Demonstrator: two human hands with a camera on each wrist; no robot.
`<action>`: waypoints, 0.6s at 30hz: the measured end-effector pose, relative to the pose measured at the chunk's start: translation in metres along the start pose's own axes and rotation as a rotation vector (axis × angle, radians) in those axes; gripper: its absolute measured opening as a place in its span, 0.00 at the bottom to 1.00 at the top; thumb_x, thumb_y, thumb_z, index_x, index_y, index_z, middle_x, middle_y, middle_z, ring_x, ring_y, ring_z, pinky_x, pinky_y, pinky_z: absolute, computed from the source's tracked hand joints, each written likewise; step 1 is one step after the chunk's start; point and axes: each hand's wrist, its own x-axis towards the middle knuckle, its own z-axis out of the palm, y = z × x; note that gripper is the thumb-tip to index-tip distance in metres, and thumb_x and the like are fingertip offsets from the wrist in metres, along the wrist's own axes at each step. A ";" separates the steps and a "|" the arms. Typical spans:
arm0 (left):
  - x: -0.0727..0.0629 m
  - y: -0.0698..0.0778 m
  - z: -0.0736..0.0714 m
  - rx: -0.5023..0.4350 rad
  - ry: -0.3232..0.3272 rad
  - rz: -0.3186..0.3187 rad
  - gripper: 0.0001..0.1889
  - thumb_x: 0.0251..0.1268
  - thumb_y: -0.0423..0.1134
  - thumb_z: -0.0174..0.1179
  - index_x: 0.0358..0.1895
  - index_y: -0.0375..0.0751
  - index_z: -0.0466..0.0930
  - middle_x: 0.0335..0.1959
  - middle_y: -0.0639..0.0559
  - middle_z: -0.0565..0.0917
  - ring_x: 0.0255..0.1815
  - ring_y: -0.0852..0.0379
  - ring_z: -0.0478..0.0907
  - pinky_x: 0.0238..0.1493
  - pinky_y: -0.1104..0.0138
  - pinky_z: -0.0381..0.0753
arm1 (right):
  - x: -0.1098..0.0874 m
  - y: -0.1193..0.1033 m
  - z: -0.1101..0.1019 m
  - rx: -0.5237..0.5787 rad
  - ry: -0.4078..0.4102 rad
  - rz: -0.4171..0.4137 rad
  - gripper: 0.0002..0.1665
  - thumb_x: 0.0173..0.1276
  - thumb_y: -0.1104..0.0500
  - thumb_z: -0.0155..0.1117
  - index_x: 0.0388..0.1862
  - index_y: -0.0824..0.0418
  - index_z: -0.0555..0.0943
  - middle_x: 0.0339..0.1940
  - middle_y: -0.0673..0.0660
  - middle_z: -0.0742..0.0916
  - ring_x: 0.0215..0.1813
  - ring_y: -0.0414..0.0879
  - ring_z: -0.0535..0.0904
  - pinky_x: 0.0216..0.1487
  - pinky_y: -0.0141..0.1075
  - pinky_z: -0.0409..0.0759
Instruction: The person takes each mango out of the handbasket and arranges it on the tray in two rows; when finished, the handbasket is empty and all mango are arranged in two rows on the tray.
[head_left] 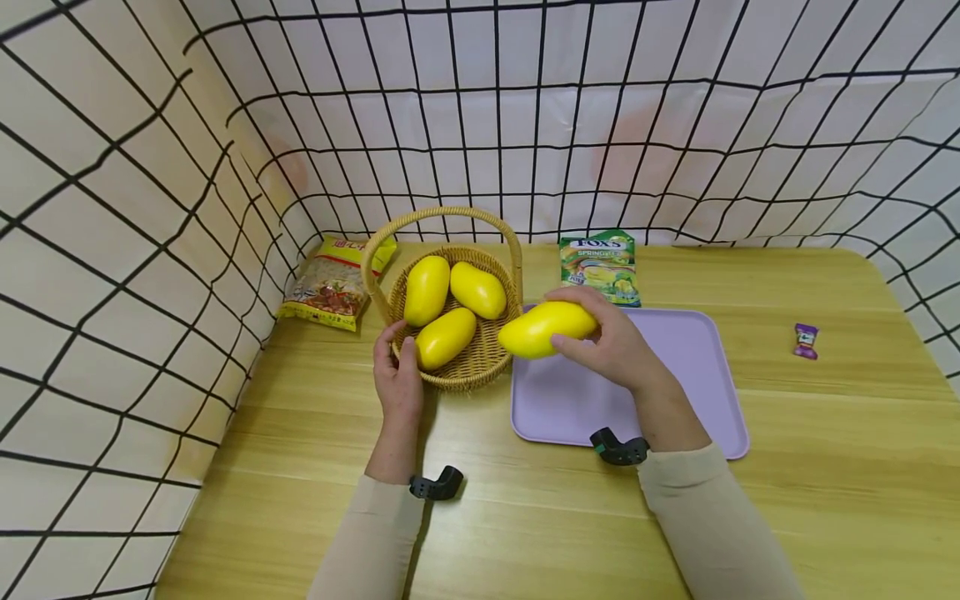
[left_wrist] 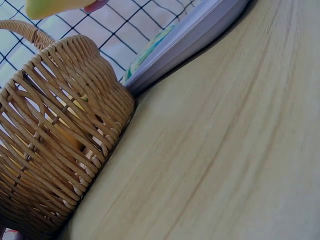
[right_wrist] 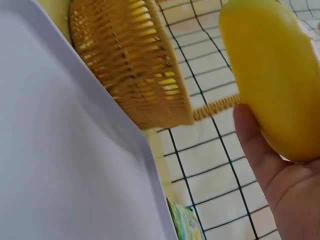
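In the head view my right hand (head_left: 611, 346) grips a yellow mango (head_left: 546, 329), thumb on the near side, above the left part of a lilac tray (head_left: 697, 375). The same mango (right_wrist: 272, 75) looms large in the right wrist view. My left hand (head_left: 399, 379) holds the near left rim of a wicker basket (head_left: 468, 379) with fingers and thumb. Inside the basket lie three more yellow mangoes, a left one (head_left: 427, 290), a right one (head_left: 478, 290) and a front one (head_left: 446, 337). The left wrist view shows the basket's woven side (left_wrist: 65, 130), without the hand.
A yellow food packet (head_left: 335, 283) lies left of the basket. Behind the tray is a green Fox's candy bag (head_left: 598, 262). A small purple wrapped candy (head_left: 806, 341) lies to the right. Black-gridded white sheets (head_left: 465, 117) enclose the wooden table (head_left: 510, 517).
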 end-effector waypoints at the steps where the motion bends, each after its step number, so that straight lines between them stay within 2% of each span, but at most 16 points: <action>1: 0.000 0.000 0.000 0.002 0.000 0.000 0.17 0.76 0.38 0.52 0.63 0.41 0.76 0.71 0.46 0.72 0.78 0.52 0.62 0.78 0.54 0.59 | -0.001 0.000 -0.002 0.014 -0.010 -0.006 0.32 0.63 0.66 0.67 0.68 0.60 0.75 0.66 0.58 0.76 0.57 0.51 0.72 0.54 0.30 0.78; 4: 0.000 -0.001 0.000 0.001 0.001 -0.001 0.17 0.76 0.38 0.52 0.63 0.41 0.76 0.70 0.47 0.72 0.77 0.53 0.62 0.77 0.54 0.59 | -0.004 0.001 -0.007 0.047 -0.022 -0.011 0.36 0.63 0.70 0.65 0.71 0.61 0.71 0.68 0.61 0.73 0.57 0.50 0.71 0.56 0.25 0.77; 8: 0.001 -0.002 0.000 -0.005 0.001 -0.001 0.17 0.76 0.38 0.52 0.63 0.41 0.77 0.70 0.47 0.73 0.77 0.53 0.63 0.76 0.55 0.60 | -0.005 0.003 -0.012 0.109 -0.005 0.007 0.39 0.63 0.72 0.64 0.74 0.63 0.66 0.68 0.63 0.71 0.56 0.49 0.73 0.55 0.24 0.79; 14: 0.000 -0.002 -0.001 -0.028 -0.024 -0.006 0.18 0.77 0.38 0.51 0.65 0.40 0.75 0.72 0.47 0.70 0.79 0.53 0.60 0.78 0.54 0.58 | -0.007 0.009 -0.016 0.157 0.102 0.022 0.41 0.63 0.72 0.67 0.74 0.58 0.67 0.64 0.54 0.76 0.55 0.48 0.75 0.56 0.25 0.79; 18: 0.001 -0.002 -0.001 -0.029 -0.028 -0.007 0.18 0.77 0.39 0.51 0.65 0.41 0.75 0.72 0.47 0.70 0.79 0.53 0.60 0.78 0.54 0.58 | -0.006 0.012 -0.015 0.197 0.167 0.051 0.39 0.64 0.71 0.68 0.73 0.56 0.69 0.59 0.52 0.79 0.53 0.47 0.77 0.54 0.25 0.79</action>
